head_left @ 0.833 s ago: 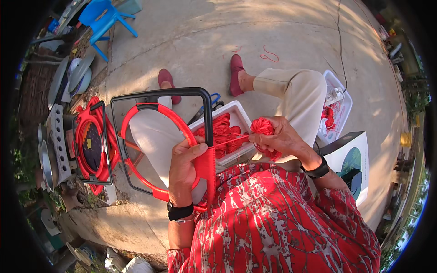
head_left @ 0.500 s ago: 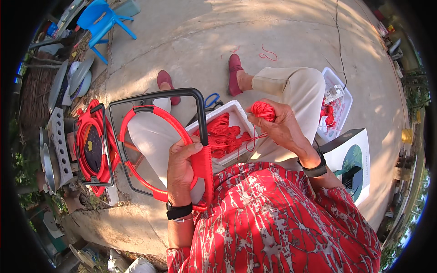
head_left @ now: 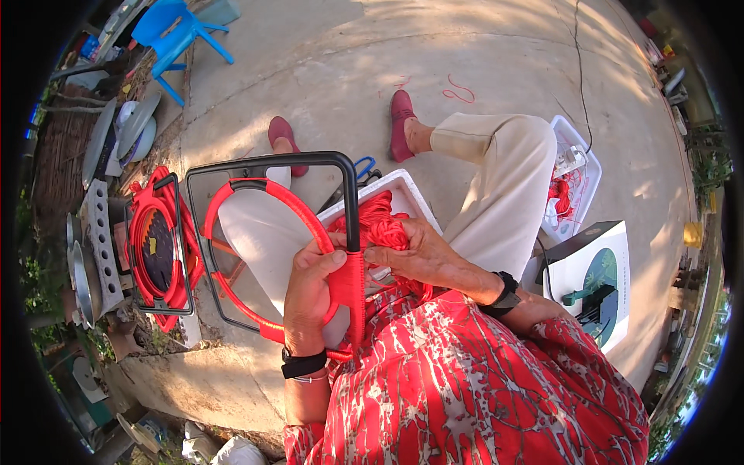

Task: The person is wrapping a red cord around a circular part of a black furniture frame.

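A black metal frame [head_left: 350, 186] stands upright across my lap, with a round ring [head_left: 298, 208] inside it wrapped in red cord. Red cord woven flat between ring and frame makes a dense panel [head_left: 349, 283]. My left hand [head_left: 311, 283] is closed on the ring beside that panel, thumb on top. My right hand [head_left: 422, 252] holds a wound bundle of red cord [head_left: 385, 232] close to the panel's right edge. Behind the bundle, a white foam box [head_left: 411, 194] holds loose red cord, partly covered by the hand.
A similar red-wrapped frame [head_left: 159, 252] leans at the left. Blue-handled scissors [head_left: 364, 166] lie beyond the foam box. Right of my leg are a white tray [head_left: 593, 182] with red cord and a printed carton [head_left: 612, 310]. A blue chair [head_left: 174, 43] stands far left.
My right hand has moved left and down with the cord bundle, from above the foam box to beside the woven panel. My left hand keeps its grip on the ring.
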Tool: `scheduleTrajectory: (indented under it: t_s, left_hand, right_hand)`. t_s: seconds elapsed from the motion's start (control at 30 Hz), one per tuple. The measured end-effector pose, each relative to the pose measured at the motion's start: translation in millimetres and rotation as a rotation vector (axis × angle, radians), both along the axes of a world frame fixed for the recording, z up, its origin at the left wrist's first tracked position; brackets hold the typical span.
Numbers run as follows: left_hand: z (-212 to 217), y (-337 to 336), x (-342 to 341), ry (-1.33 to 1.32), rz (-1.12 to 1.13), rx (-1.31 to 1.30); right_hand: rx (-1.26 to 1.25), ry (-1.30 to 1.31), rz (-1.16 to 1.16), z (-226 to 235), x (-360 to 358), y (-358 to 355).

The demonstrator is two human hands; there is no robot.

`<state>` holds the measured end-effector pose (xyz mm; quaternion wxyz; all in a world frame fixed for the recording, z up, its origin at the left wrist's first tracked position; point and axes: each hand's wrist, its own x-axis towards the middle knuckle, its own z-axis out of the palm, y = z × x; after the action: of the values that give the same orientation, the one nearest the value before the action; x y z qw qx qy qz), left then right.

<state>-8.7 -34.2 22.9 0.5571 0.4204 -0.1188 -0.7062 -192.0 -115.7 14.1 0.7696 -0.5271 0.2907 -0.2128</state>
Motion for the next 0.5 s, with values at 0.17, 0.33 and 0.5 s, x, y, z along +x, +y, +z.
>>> scheduleTrajectory:
  t_s: [0.17,0.33,0.5]
  left_hand:
    - [-2,9,1,-0.046,-0.095,-0.053]
    - [3,5,-1,0.059,-0.054,-0.034]
    - [-2,7,-4,0.026,0.018,-0.027]
  right_hand:
    - [0.005,-0.039,-0.013,7,1,-1]
    - [0.11,0.061,0.034,19,0,-4]
    - [0.099,0.066,0.005,21,0,-1]
